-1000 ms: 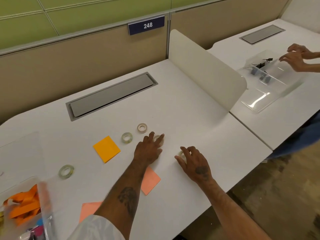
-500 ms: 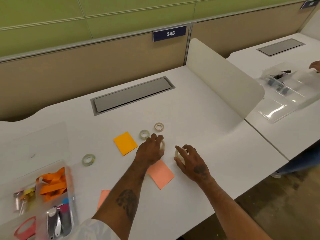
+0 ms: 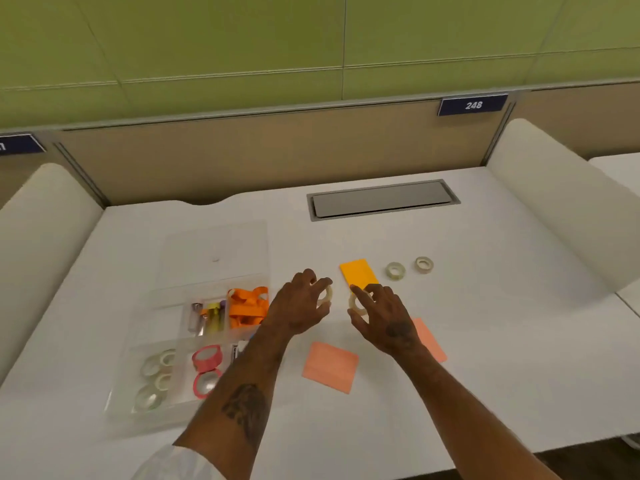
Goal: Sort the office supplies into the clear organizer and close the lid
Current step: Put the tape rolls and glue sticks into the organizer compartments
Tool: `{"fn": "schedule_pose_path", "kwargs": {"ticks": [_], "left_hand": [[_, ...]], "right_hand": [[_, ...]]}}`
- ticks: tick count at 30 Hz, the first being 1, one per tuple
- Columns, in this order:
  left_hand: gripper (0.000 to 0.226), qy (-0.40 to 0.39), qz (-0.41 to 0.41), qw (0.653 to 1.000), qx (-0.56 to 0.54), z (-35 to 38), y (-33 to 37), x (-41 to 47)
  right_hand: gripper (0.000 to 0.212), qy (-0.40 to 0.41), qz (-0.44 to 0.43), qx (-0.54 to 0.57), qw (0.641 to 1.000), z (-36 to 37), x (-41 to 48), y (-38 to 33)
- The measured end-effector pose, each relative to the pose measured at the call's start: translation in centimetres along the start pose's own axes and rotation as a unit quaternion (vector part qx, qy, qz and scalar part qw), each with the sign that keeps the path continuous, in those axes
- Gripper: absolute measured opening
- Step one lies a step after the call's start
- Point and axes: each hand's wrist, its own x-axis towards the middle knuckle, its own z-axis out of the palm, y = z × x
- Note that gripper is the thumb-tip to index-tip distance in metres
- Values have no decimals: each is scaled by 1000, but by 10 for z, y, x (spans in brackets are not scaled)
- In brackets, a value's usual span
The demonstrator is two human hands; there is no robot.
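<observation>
My left hand [image 3: 300, 306] holds a clear tape roll [image 3: 327, 294] just above the desk. My right hand [image 3: 382, 317] pinches a second clear tape roll [image 3: 356, 304] beside it. To the left stands the clear organizer [image 3: 138, 407], its lid [image 3: 214, 251] open and lying flat behind it. Its compartments hold clear tape rolls [image 3: 154, 377], pink tape rolls [image 3: 206, 355], orange bands [image 3: 247, 306] and small clips. Two more clear tape rolls [image 3: 395, 270] [image 3: 424, 264] lie on the desk to the right.
An orange sticky pad [image 3: 356, 273] lies behind my right hand. One pink sticky pad [image 3: 330, 366] lies between my forearms, another pink pad [image 3: 431, 341] partly under my right wrist. A grey cable hatch [image 3: 382, 199] sits at the back. White dividers [image 3: 561, 199] flank the desk.
Both hands have lifted a tape roll each off the desk and carried them left toward the organizer. My view has swung left, bringing the whole organizer into sight.
</observation>
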Motion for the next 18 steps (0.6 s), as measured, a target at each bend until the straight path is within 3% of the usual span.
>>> {"fn": "schedule_pose_path", "kwargs": {"ticks": [12, 18], "left_hand": [[51, 45, -111, 993, -21, -45, -136, -144], [55, 50, -153, 987, 2, -54, -187, -208]], "right_hand": [[47, -45, -106, 50, 992, 39, 37, -177], [43, -29, -144, 95, 985, 56, 38, -252]]}}
